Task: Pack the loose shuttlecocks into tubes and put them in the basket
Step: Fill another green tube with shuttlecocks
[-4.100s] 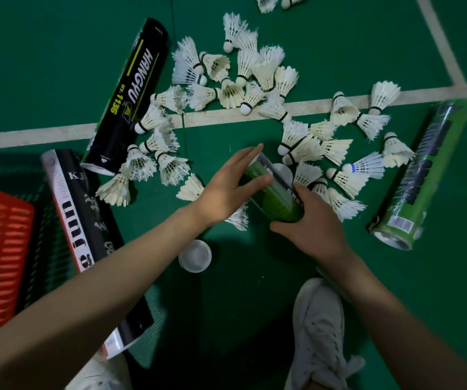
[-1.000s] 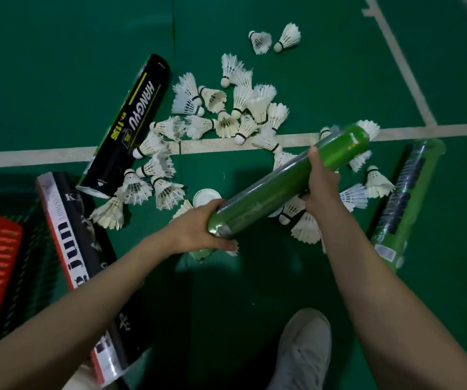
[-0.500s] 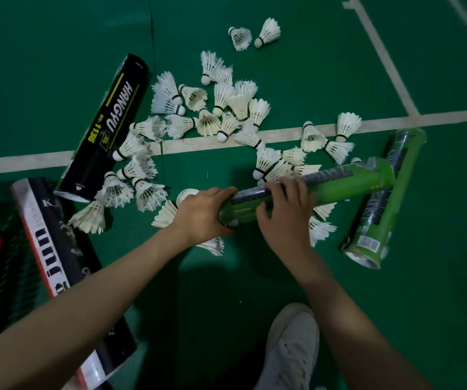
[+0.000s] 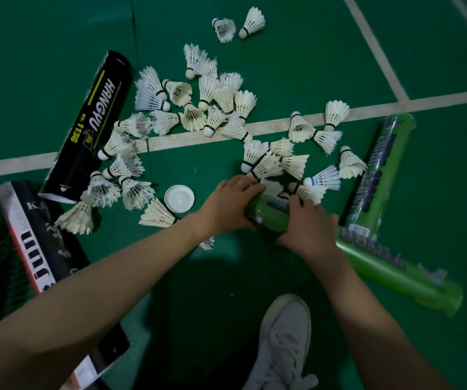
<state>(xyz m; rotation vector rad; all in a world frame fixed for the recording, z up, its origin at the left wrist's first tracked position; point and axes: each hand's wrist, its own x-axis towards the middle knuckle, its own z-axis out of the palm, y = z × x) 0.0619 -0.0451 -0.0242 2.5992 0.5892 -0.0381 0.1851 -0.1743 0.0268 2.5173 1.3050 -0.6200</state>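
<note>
Broadly, the green court floor [image 4: 311, 52] carries everything. Held low over it is the long translucent green plastic tube [image 4: 395, 274]. It is probably light and stiff-walled but easy to dent, with a slick skin, so it is best gripped round the barrel. The right hand [image 4: 308, 232] wraps that barrel. The left hand [image 4: 226, 206] curls round the end nearest the pile, fingertips against feathers. The loose white feather shuttlecocks [image 4: 266, 164] just beyond look weightless and brittle, so take them by the cork, not the skirt. The round white plastic cap [image 4: 179, 198] lies beside the left wrist.
</note>
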